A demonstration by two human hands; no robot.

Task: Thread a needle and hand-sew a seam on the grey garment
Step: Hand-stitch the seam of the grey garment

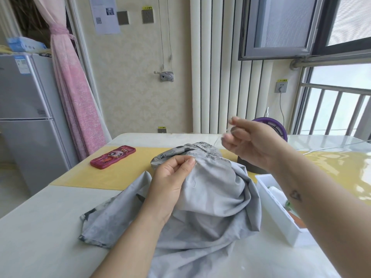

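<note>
1. The grey garment (210, 197) lies heaped at the middle of the table (40, 237). Its bulk spills toward the near edge, and a folded hem ridge rises on the far side, over the yellow mat (104, 173).
2. The left hand (170, 177) grips that ridge. Thumb and forefinger pinch a fold of cloth at the hem and hold it raised and taut.
3. The right hand (247, 143) hovers above the table, beyond the garment and to its right, well clear of the cloth. Its fingers are curled and its fingertips pinch a pale thread (217, 139). The needle is too fine to make out.
4. The thread slants down and left from the right fingertips to the hem, just past the left thumb. This line is what the next move depends on: the seam lies below and to the left of the right hand, and it runs roughly across the table, left to right.
5. The stitch appears to be mid-pull. The next one likely needs the right hand to come back down to the pinched fold, which the left hand is much nearer.
6. A red phone case (113, 156) lies toward the far left corner, and a white tray (281, 217) stands at the right edge.
</note>
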